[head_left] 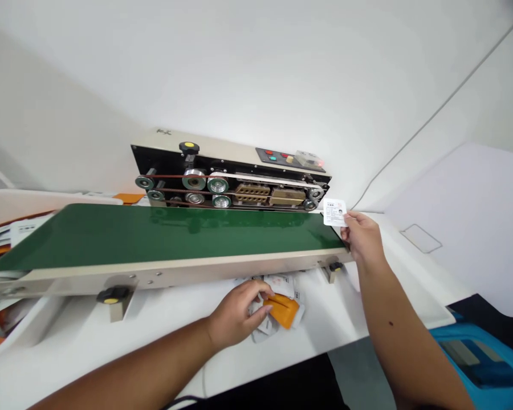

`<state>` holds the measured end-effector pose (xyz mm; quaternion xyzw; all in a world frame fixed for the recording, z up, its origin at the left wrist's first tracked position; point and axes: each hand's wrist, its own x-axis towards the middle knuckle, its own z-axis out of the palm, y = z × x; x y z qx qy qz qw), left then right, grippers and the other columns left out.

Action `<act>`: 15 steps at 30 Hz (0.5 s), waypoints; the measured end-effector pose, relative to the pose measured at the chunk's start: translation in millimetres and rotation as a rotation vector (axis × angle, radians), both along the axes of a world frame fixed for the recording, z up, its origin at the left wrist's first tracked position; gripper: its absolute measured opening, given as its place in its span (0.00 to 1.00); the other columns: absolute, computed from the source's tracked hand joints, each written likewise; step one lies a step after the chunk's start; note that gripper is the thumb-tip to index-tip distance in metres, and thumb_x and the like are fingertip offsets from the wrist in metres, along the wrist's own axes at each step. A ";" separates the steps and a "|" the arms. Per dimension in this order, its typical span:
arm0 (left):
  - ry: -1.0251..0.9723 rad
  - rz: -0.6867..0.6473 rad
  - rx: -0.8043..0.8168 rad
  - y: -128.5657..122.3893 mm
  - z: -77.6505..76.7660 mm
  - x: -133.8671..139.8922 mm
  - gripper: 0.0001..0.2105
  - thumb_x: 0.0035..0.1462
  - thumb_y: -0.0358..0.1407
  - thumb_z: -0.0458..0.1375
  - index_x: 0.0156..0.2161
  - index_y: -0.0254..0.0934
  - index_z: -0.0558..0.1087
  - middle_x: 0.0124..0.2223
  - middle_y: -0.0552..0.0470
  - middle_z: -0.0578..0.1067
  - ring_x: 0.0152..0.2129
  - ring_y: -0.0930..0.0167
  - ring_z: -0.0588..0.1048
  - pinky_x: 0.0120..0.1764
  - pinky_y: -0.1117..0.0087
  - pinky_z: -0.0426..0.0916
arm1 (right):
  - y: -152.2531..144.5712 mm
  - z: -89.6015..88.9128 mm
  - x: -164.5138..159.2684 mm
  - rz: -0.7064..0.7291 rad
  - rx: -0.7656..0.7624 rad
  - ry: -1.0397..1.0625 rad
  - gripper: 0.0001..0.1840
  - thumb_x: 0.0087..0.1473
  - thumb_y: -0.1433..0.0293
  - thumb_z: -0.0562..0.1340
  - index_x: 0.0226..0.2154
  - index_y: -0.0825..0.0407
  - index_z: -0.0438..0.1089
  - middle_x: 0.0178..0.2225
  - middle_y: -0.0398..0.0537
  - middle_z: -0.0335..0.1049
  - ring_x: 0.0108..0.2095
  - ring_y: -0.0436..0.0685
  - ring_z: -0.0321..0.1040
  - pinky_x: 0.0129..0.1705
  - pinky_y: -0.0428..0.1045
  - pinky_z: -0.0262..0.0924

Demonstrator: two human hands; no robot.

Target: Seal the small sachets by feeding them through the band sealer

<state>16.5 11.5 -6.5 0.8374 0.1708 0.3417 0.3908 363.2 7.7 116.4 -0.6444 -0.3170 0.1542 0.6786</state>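
At the right end of the green conveyor belt (154, 236), my right hand (361, 234) pinches a small flat white packet (334, 213) with printed text, upright beside the sealing machine's rollers. Below the belt's front rail, my left hand (241, 313) is at a pile of packets. Its thumb and forefinger close on the left edge of an orange packet (285, 312). White printed packets (281, 283) lie under and behind it, partly hidden by the hand and the rail.
Behind the belt stands the band sealing machine (231, 171) with rollers, drive bands and a button panel (282, 156). A white bin (38, 336) holding orange and white packets is under the belt's left end. Lower right is a blue plastic container (508, 353). Black knobs (112, 295) jut from the front rail.
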 end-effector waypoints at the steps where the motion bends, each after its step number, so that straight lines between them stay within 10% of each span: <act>1: 0.009 -0.004 0.007 -0.2 0.1 0.0 0.09 0.63 0.32 0.57 0.48 0.39 0.71 0.45 0.48 0.77 0.39 0.66 0.75 0.43 0.66 0.73 | 3.8 0.3 4.0 0.022 -0.027 0.024 0.19 0.45 0.62 0.71 0.39 0.55 0.75 0.15 0.35 0.63 0.12 0.45 0.55 0.13 0.40 0.47; 11: 0.051 -0.046 0.124 0.9 6.3 0.6 0.07 0.64 0.33 0.57 0.46 0.39 0.72 0.42 0.47 0.78 0.39 0.64 0.75 0.43 0.64 0.72 | 36.3 6.0 -3.3 0.213 -0.202 -0.048 0.20 0.45 0.60 0.72 0.36 0.58 0.77 0.20 0.44 0.69 0.16 0.47 0.59 0.16 0.42 0.48; 15: 0.167 -0.117 0.229 1.5 3.1 1.8 0.18 0.60 0.38 0.64 0.54 0.40 0.72 0.55 0.44 0.77 0.53 0.58 0.73 0.57 0.55 0.68 | 18.7 0.0 -26.9 -0.041 -0.067 -0.294 0.20 0.52 0.57 0.68 0.41 0.55 0.78 0.32 0.50 0.77 0.27 0.52 0.68 0.24 0.44 0.58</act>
